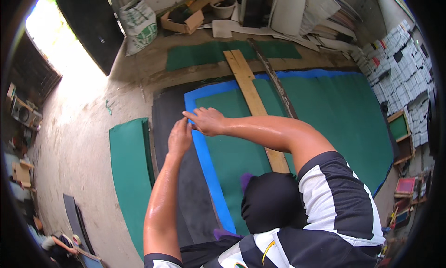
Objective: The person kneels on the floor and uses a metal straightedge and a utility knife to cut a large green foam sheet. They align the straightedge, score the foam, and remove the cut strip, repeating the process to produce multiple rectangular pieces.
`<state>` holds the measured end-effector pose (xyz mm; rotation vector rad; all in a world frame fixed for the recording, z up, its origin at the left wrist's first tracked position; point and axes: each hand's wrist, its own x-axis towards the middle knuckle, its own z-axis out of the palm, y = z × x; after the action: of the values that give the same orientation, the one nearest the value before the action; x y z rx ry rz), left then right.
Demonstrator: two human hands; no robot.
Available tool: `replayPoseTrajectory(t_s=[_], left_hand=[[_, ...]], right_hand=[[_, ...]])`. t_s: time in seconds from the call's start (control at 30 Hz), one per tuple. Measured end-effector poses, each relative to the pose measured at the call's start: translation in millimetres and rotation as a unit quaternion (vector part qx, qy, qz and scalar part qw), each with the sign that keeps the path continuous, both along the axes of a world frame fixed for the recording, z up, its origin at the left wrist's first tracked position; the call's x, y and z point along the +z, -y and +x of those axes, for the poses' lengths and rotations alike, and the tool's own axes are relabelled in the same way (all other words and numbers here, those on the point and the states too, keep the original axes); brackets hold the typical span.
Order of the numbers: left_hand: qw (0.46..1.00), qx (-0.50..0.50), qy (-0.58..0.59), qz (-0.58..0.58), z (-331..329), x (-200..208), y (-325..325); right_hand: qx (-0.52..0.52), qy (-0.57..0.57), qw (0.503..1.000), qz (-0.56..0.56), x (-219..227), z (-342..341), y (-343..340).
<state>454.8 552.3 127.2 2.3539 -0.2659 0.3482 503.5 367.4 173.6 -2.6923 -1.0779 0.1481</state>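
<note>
My left hand (179,137) and my right hand (207,121) meet over the left edge of a blue sheet (207,168), beside a black sheet (191,193). Both hands have their fingers drawn in, with the fingertips touching; whatever lies between them is too small or hidden to tell. On the blue sheet lies a large green sheet (325,114), so the blue shows as a border along the left and far sides. A wooden plank (246,80) rests across the green sheet, partly behind my right arm. Next to it is a dark, worn bar (274,77).
Folded green sheets (130,175) lie on the floor at left, and a green strip (190,56) at the far side. A sack (138,26) and cardboard box (183,22) stand by the wall. White stacks (399,68) line the right. Another person's hand (73,251) shows lower left.
</note>
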Motion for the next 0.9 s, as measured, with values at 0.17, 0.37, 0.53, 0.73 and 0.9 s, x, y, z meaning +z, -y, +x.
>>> replayPoseTrajectory(t_s=[0.17,0.37,0.53,0.73,0.9], left_hand=[[0.987,-0.109,-0.099,0.066,20,-21,102],[0.952,-0.231,-0.029,0.199,48,-72,224],[0.846,-0.42,-0.06,0.322,37,-77,333],[0.769,-0.567,-0.036,0.293,2,-122,406],[0.77,-0.546,-0.065,0.326,-18,-134,422]], right_hand=[[-0.116,-0.02,0.992,0.038,-53,-6,110],[-0.322,-0.006,0.942,0.09,-102,-34,217],[-0.562,0.028,0.826,0.026,-146,-86,325],[-0.692,0.02,0.721,0.021,-173,-188,379],[-0.693,0.007,0.72,-0.029,-164,-257,385]])
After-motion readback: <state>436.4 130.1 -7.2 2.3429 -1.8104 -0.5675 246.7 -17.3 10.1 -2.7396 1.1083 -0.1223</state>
